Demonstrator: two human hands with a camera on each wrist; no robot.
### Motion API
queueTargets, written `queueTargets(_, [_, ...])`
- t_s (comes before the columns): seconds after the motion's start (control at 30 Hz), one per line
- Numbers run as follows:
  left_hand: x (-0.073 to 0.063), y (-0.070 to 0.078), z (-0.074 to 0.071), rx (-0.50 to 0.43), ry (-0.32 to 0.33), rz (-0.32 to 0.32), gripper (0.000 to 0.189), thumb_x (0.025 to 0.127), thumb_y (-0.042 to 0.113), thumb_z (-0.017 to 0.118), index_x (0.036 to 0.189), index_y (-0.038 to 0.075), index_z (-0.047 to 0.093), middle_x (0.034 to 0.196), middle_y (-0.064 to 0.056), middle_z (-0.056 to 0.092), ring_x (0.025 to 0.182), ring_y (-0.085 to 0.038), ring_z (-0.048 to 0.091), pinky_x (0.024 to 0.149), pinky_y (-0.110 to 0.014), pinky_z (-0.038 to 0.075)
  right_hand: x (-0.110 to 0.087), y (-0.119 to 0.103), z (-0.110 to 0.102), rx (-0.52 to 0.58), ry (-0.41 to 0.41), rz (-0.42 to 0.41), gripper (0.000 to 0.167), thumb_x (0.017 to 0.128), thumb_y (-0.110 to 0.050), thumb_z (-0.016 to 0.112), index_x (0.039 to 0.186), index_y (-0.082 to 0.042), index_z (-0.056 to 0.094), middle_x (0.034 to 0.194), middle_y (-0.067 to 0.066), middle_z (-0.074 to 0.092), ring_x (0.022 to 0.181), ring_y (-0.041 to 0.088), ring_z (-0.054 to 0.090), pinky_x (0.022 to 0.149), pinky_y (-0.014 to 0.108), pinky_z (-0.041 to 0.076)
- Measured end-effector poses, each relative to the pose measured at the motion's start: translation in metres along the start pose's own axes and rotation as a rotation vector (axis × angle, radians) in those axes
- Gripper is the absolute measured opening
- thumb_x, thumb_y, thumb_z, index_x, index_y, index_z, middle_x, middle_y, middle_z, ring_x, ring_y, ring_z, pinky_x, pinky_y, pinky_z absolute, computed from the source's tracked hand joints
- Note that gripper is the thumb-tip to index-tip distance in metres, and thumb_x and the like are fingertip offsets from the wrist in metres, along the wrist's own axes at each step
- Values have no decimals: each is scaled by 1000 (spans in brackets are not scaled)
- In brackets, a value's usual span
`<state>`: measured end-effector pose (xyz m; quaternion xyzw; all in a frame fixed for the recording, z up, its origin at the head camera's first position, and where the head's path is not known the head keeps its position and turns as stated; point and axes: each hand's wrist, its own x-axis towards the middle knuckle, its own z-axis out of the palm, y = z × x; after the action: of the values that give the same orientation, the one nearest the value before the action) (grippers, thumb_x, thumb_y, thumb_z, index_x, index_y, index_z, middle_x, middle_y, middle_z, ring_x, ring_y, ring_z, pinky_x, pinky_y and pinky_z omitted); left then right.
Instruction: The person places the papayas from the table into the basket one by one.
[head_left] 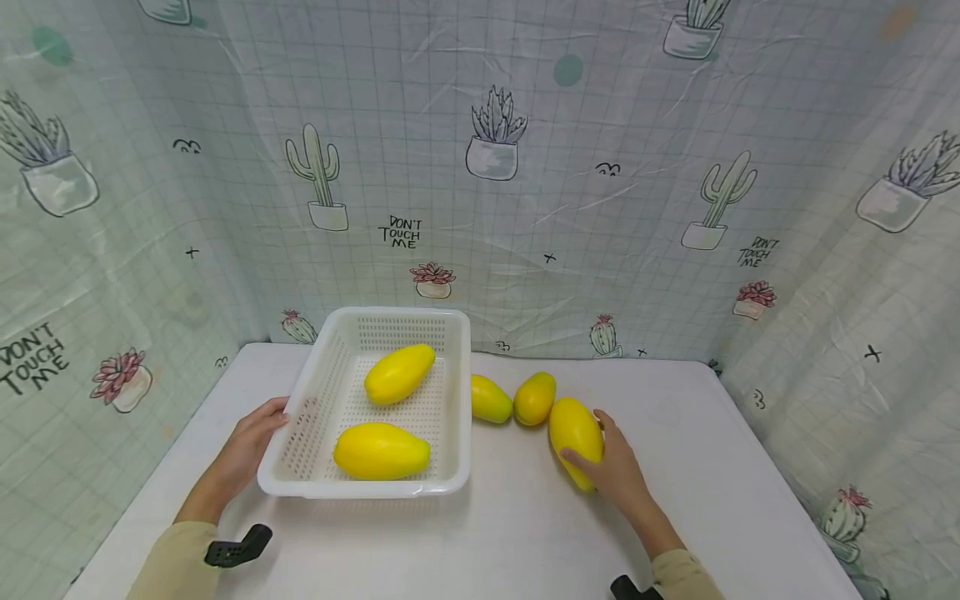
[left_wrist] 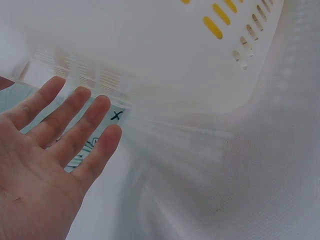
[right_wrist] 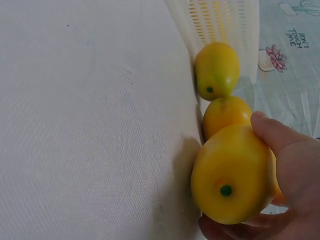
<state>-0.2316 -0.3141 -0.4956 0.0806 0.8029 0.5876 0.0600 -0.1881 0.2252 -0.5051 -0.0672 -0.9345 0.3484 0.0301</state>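
Note:
My right hand (head_left: 618, 467) grips a large yellow papaya (head_left: 576, 433), its thumb on the near side and fingers round the far right side. In the right wrist view, a green stem dot marks the end of this papaya (right_wrist: 227, 175). My left hand (head_left: 251, 442) is at the left wall of a white perforated basket (head_left: 463, 400). The left wrist view shows its fingers (left_wrist: 92, 117) straight beside the basket wall. Inside the basket lie two yellow papayas, one farther back (head_left: 400, 374) and one nearer (head_left: 382, 451).
Two smaller yellow mangoes stand between basket and held papaya: a green-tipped one (head_left: 491, 400) by the basket wall and another (head_left: 535, 398) beside the papaya. The white table (head_left: 525, 542) ends at a cactus-print curtain (head_left: 562, 292) behind and on both sides.

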Motion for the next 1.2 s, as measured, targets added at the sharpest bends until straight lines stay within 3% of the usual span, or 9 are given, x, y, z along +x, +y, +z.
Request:
queueTargets(0.27, [-1,0,0,-4,-2,-4,56,104,43,33,147,7,33,126,18,51,106,7,56,87,-17,48,-2,-1,1,-1,1,-16,89,84,-45,69,150,-7,23,151,22,36,131,38,43,105,58,37])
queueTargets(0.73, [-3,3,0,10,3,1,57,104,44,32,147,7,33,132,12,50,107,9,54,88,-13,46,-2,-2,1,10,15,-28,86,84,-43,69,150,-8,25,150,19,37,130,36,44,105,58,37])
queueTargets(1.07, [-3,1,1,-4,-3,7,56,104,43,33,147,7,32,125,20,51,106,8,55,87,-15,47,-4,-5,-2,36,21,-43,88,84,-47,70,151,-11,24,151,18,37,131,35,44,106,57,37])
queueTargets(1.2, [-3,1,1,0,2,1,57,104,44,32,147,7,32,129,15,51,107,8,55,87,-16,47,-4,-7,-3,43,21,-39,88,84,-48,69,151,-12,24,151,17,36,130,34,43,106,57,37])
